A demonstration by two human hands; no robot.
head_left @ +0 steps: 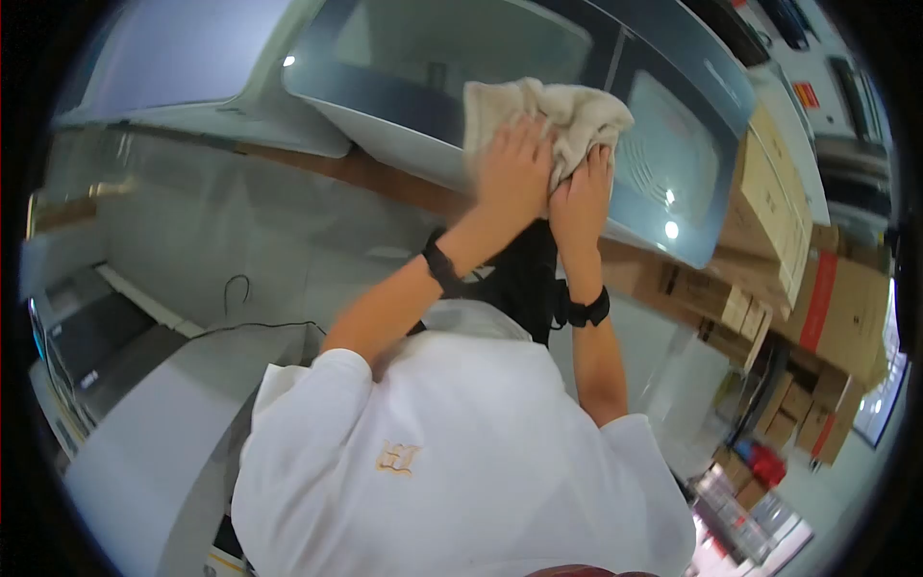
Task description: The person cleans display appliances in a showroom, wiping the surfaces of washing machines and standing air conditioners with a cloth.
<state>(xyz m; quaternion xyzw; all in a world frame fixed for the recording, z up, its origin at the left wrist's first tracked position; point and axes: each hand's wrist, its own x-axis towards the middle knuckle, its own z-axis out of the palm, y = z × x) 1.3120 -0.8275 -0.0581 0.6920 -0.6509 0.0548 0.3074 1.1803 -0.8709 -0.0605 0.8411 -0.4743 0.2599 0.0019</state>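
A cream cloth (586, 108) lies bunched on the glossy blue-grey top of a large appliance (404, 115) with dark glass-like panels. My left hand (519, 165) presses onto the cloth's left part, fingers bent over the fabric. Close beside it, my right hand (583, 197) grips the cloth's lower right edge; its fingertips are partly hidden in the folds. Both wrists wear dark bands. To the right of the cloth, the appliance top shows curved lines and bright light reflections.
Another pale appliance (183, 58) stands at the upper left. Cardboard boxes (836, 308) are stacked on the right, near a light wooden crate (769, 202). A thin black cable (255, 325) runs across the grey floor (279, 231) at left.
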